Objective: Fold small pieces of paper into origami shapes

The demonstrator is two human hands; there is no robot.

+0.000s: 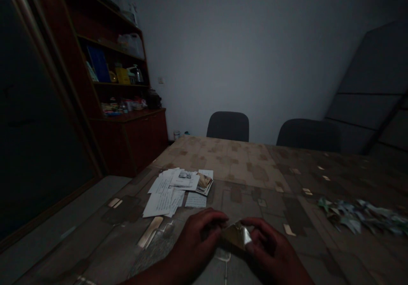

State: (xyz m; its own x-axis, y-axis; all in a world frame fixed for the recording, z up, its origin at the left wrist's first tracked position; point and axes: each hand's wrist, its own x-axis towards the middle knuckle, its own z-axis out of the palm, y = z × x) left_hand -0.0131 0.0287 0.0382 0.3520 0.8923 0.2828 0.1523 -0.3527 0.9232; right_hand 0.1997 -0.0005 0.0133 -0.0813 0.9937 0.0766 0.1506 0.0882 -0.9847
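Three clusters sit on the patterned tablecloth (245, 166), reading left to right. Off to the left, a dark wood shelf unit (127, 144) stands against the wall, with boxes and bottles on it, too dim to read. First cluster: a loose spread of handwritten papers (162, 202), with a few photo prints (204, 183) lying at its far right. Second cluster is yours. Your left hand (197, 242) has its fingers (216, 220) curled and closed together, tips against the left side of a folded shiny sheet (237, 235), gold and silver, probably foil or glossy paper. That sheet sits between your hands, just above the cloth, peaked at the top. Your right hand (270, 244) curls in from the other side, pinching the sheet's right edge; exact pad contact is hidden in the low light. Third cluster: a heap of torn green-blue paper scraps (360, 217), well apart on your right. Step in hand reads as hand-folding the sheet. Next move calls for even pressure from both pinches along the crease, so the corner doesn't slip.
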